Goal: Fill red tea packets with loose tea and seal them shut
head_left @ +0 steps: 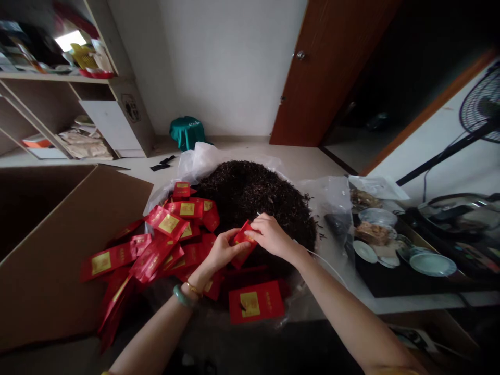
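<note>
Both my hands are closed on one small red packet with gold print, held over the near edge of a big heap of dark loose tea leaves. My left hand grips its left side, thumb across the front. At its top edge, the fingers of my right hand pinch the packet and partly cover it. Several more red packets lie piled left of the heap. One flat red packet rests just below my hands. Clear plastic lines the heap's rim.
An open cardboard box stands at the left. On the right, a dark tray holds small dishes, a lidded bowl and bags. Behind it is a standing fan. A green bag sits by the wall near a brown door.
</note>
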The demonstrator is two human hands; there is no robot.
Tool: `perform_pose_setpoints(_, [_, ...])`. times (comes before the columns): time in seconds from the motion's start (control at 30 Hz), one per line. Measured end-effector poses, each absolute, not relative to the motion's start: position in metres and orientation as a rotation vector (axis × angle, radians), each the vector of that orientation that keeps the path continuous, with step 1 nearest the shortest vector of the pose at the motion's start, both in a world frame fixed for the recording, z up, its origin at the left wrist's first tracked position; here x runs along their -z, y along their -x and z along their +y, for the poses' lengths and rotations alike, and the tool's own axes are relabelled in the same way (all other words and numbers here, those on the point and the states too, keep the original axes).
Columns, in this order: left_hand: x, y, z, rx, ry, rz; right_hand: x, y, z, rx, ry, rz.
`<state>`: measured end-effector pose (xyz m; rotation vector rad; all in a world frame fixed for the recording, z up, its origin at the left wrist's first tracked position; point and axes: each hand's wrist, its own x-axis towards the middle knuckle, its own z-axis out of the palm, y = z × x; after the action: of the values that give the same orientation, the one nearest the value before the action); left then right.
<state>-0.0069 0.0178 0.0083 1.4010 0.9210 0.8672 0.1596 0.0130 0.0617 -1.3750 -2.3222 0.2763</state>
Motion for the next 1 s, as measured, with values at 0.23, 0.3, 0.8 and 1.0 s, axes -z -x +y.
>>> perform_pose_setpoints(0.23, [-0.005, 0.009, 0.02, -0.963, -1.189, 0.82, -0.048, -0.159, 0.004, -0.345, 1.238, -1.87])
perform_pose_setpoints(0.3, [-0.002, 0.009, 0.021, -0.997, -1.088, 0.792, -0.044, -0.159, 0.001, -0.409, 1.278, -1.694])
perform_pose_setpoints(0.8, [0.001, 0.006, 0.018, -1.071, -0.773, 0.831, -0.033, -0.161, -0.004, -0.759, 1.275, -1.571])
perform_pose_setpoints(1.0, [-0.002, 0.004, 0.019, -1.066, -0.742, 0.849, -0.03, -0.157, -0.002, -0.825, 1.307, -1.549])
